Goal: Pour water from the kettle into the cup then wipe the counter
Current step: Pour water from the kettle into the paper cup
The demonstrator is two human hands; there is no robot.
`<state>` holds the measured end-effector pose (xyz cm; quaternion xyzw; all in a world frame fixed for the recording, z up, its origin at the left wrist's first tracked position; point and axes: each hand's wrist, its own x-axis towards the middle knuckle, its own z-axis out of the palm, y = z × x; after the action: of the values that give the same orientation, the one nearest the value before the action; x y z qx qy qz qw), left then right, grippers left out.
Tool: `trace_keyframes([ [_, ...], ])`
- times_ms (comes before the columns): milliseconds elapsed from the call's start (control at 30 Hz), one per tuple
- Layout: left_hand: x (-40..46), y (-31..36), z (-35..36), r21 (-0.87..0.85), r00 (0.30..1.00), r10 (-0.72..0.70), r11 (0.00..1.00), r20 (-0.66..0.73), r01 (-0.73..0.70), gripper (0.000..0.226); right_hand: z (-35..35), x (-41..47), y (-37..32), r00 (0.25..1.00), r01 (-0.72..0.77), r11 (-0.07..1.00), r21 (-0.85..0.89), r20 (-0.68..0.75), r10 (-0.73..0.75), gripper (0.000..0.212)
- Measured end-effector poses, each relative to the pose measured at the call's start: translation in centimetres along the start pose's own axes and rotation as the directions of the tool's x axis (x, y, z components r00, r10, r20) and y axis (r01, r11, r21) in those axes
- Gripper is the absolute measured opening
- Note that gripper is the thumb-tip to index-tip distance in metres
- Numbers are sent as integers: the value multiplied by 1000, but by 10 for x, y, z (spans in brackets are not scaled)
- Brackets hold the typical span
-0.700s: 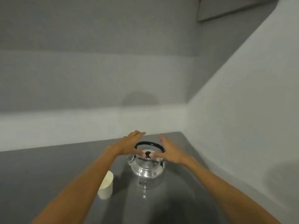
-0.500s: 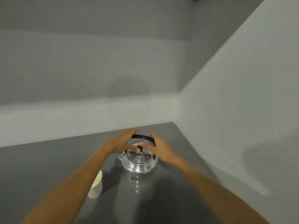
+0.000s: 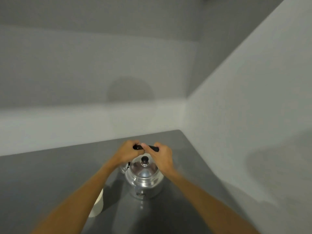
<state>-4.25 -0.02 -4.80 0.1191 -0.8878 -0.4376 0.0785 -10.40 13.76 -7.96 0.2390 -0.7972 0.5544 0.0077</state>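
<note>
A shiny metal kettle (image 3: 143, 181) with a black lid knob stands on the grey counter (image 3: 42, 174). Its black handle (image 3: 146, 147) is raised above the lid. My left hand (image 3: 128, 152) grips the handle's left end and my right hand (image 3: 162, 157) grips its right end. A white cup (image 3: 98, 206) stands to the left of the kettle, mostly hidden behind my left forearm.
Pale walls meet in a corner just behind and to the right of the kettle. The counter runs left along the back wall. No cloth is in view.
Both hands went from open beside the handle to closed around it. The handle now stands higher above the lid. The camera has tilted and moved closer.
</note>
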Motion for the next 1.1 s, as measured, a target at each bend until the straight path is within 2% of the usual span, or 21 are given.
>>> trace_keyframes([
  [167, -7, 25, -15, -7, 996, 38, 999, -86, -39, 12, -9, 11, -34, 996, 54, 998, 14, -75, -52, 61],
  [367, -21, 74, -54, 11, 975, 138, 990, -176, -138, 26, -32, 28, -96, 971, 181, 984, -1, -161, -179, 62],
  [500, -38, 105, -78, 51, 937, 215, 977, -276, -209, 31, -47, 31, -139, 957, 246, 968, 43, -168, -235, 60],
  [667, -65, 119, -99, 69, 925, 225, 974, -307, -215, 30, -52, 24, -175, 951, 297, 954, 40, -107, -291, 58],
  [867, -104, 99, -112, 12, 949, 217, 975, -231, -220, 25, -36, 8, -179, 945, 327, 945, 10, -4, -327, 54],
  [1100, -127, 11, -97, -47, 977, 47, 997, -209, -58, 63, -14, -13, -146, 941, 332, 940, -76, 92, -325, 63],
])
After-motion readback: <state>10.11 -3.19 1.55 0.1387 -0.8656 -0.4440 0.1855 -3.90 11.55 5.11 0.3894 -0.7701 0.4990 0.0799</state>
